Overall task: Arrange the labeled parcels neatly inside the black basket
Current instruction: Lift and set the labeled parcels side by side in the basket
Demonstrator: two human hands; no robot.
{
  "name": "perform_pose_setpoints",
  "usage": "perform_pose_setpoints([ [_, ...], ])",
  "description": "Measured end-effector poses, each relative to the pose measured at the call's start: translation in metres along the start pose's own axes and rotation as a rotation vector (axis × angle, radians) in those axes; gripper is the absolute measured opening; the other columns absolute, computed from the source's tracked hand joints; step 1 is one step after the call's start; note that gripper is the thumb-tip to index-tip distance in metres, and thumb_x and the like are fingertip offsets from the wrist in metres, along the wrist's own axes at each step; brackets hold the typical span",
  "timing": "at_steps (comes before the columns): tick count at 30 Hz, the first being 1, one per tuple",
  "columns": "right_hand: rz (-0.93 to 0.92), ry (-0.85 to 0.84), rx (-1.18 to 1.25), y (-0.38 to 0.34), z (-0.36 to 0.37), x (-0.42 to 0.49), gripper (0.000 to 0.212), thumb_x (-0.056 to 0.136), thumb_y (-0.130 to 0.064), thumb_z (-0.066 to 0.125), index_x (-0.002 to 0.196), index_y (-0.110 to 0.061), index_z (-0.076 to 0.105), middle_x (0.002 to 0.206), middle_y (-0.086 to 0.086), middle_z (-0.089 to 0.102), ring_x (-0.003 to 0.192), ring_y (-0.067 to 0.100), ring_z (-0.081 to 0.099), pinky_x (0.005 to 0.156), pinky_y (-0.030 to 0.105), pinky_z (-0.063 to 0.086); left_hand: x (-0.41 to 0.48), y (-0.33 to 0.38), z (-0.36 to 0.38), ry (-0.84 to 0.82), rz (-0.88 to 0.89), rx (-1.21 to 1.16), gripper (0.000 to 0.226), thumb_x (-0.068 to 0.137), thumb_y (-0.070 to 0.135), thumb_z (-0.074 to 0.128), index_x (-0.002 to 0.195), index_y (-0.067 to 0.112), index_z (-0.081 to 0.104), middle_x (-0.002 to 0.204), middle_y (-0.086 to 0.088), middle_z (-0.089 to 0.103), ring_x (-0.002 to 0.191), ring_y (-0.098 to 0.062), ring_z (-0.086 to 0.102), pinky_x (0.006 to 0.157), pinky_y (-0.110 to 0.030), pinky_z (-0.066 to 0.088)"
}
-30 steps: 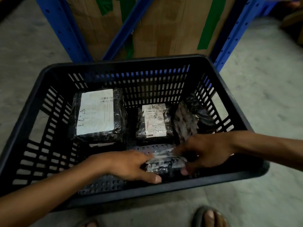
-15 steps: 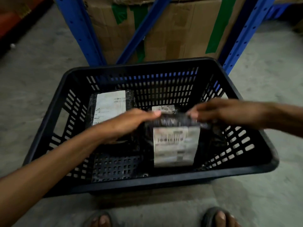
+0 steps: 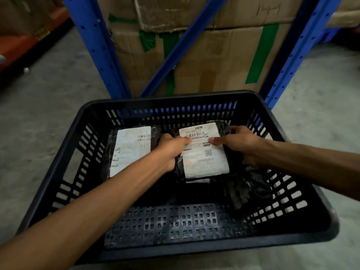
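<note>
A black slotted basket (image 3: 194,98) stands on the floor before me. Inside it, at the back left, lies a black-wrapped parcel with a large white label (image 3: 130,151). To its right, a second black parcel with a barcode label (image 3: 204,158) lies flat on top of another parcel, whose white edge shows just below it. My left hand (image 3: 171,151) grips this top parcel's left side, thumb on the label. My right hand (image 3: 239,147) holds its right side. A crumpled black parcel (image 3: 247,188) leans against the right wall.
Blue steel rack uprights (image 3: 97,47) and taped cardboard boxes (image 3: 214,55) rise directly behind the basket. Grey concrete floor surrounds it. The basket's near floor (image 3: 165,223) is bare perforated plastic. An orange rack beam (image 3: 23,43) runs at far left.
Both hands lifted the barcode parcel from the basket's near edge, turned it label up and carried it back onto the middle parcel. The view has tilted up.
</note>
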State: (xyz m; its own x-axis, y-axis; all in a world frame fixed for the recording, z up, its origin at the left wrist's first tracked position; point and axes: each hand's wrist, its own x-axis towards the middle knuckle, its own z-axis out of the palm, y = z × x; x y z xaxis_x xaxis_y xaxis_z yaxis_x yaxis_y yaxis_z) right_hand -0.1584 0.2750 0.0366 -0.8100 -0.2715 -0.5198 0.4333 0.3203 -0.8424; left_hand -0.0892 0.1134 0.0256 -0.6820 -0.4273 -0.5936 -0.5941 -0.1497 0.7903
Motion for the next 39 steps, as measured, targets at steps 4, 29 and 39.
perform_pose_setpoints([
  [4,0.01,0.039,-0.121,-0.001,0.018,0.032,0.012,0.082,-0.005,0.078,0.091,-0.009,0.072,0.08,0.006,0.076,0.054,0.016,0.075,0.051,0.032,0.062,0.025,0.009,0.008,0.058,-0.008,0.004,0.034,0.091,0.009,0.064,0.122,0.003,0.048,0.112,-0.017,0.066,0.103,-0.035,0.069,0.087,-0.05,0.059],
  [29,-0.456,-0.204,-1.43,-0.052,-0.019,-0.017,0.042,0.092,-0.026,0.061,0.132,-0.014,0.056,0.118,0.006,0.065,0.114,0.027,0.062,0.084,0.031,0.05,-0.027,-0.037,0.013,-0.031,0.649,0.664,0.067,0.093,0.025,0.057,0.154,0.017,0.03,0.161,0.001,0.029,0.148,-0.017,0.027,0.112,-0.019,0.022],
  [39,-0.836,-0.564,-2.062,0.003,-0.039,-0.059,0.058,0.084,-0.028,0.068,0.139,-0.026,0.052,0.154,-0.005,0.046,0.152,0.019,0.025,0.117,0.044,0.031,-0.039,-0.098,0.085,-0.412,0.099,0.816,0.02,0.084,0.031,0.068,0.097,0.016,0.069,0.111,-0.008,0.072,0.107,-0.023,0.068,0.079,-0.03,0.051],
])
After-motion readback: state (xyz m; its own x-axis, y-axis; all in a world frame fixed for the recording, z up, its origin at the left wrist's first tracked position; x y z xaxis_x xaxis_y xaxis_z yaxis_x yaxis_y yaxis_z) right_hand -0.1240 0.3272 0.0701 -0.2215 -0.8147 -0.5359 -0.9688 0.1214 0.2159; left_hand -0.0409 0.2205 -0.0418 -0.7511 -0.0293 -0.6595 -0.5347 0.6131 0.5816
